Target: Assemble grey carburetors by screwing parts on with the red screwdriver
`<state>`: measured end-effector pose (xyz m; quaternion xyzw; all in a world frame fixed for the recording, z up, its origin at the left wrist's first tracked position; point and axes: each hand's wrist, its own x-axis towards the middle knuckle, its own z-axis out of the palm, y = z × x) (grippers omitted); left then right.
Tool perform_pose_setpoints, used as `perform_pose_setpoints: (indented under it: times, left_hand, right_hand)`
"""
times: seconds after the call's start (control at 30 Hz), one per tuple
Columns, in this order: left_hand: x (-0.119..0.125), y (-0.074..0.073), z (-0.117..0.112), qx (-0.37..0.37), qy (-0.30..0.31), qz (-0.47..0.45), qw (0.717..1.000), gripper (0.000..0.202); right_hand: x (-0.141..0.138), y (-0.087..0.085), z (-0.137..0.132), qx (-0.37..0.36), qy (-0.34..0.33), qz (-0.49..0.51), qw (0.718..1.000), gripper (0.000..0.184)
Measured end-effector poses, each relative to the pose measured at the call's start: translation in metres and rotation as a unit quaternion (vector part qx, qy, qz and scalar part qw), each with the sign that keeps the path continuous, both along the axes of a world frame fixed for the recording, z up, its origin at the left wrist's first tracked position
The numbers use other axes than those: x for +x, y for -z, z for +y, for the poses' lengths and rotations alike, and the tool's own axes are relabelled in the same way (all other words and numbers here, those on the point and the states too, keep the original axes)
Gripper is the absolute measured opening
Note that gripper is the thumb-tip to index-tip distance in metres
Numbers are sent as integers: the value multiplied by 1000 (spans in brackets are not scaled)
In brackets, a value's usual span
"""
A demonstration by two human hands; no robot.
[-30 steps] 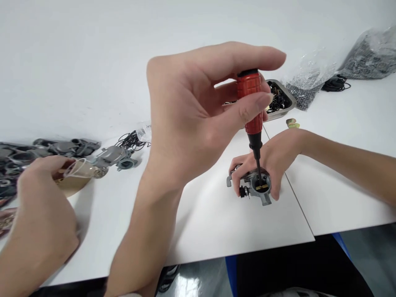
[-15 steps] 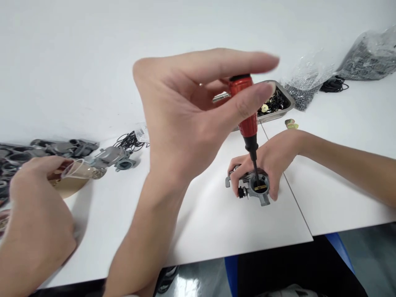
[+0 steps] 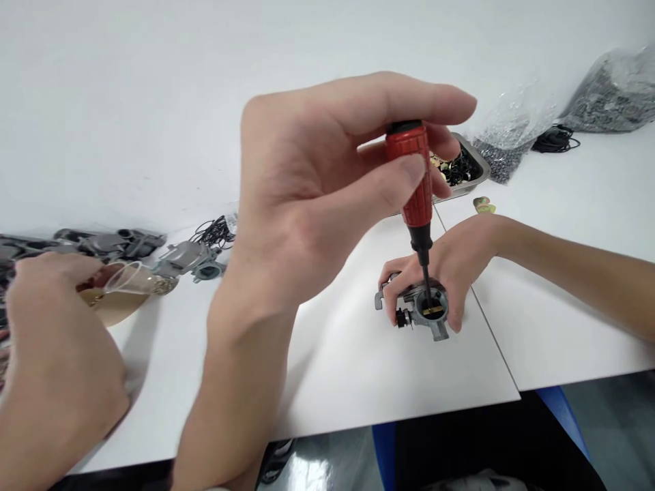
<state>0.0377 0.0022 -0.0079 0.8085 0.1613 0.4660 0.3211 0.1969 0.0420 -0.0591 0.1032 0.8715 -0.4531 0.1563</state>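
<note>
My left hand [image 3: 327, 198] grips a screwdriver [image 3: 417, 184] with a red handle and black shank. The thumb presses the handle's near side, other fingers lie behind it, and the index finger stretches over its top. The screwdriver points down, slightly tilted, with its tip at a brass-coloured strip [image 3: 432, 311] across the round bore of a grey metal carburetor body [image 3: 439, 331]. My right hand [image 3: 455, 266] is wrapped over that body from the right, fingers on its far left side and thumb on the right. The screw, if any, under the tip is too small to make out.
At left, a co-worker's hand [image 3: 61, 327] is by a clear plastic cup [image 3: 133, 278] holding small parts. Grey castings [image 3: 112, 244] and another body [image 3: 189, 259] lie behind. A metal tray [image 3: 481, 167] holds brass discs and black rings. Bags of grey parts [image 3: 608, 95] stand far right.
My left hand's thumb and fingers have shifted around the screwdriver handle, with more fingers now showing beyond it. The tip stays in the bore. My right hand keeps its hold.
</note>
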Motion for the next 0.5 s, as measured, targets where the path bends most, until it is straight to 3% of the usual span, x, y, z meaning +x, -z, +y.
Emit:
perform_pose_setpoints:
  times: [0.2,0.33,0.4,0.5]
  left_hand:
    - [2,0,0,14,14,-37,999,31]
    - [3,-4,-2,1,-30,-3,1000,35]
    - [4,-5,-2,14,-42,-14,999,32]
    - [2,-6,-1,-8,-39,-38,998,35]
  right_hand:
    - [0,2,1,-4,-14,6,1000,59]
    - [0,0,3,11,-3,7,1000,73]
    - [6,-7,6,34,11,9,999,83]
    - [30,-32,11,131,91,41,986,77]
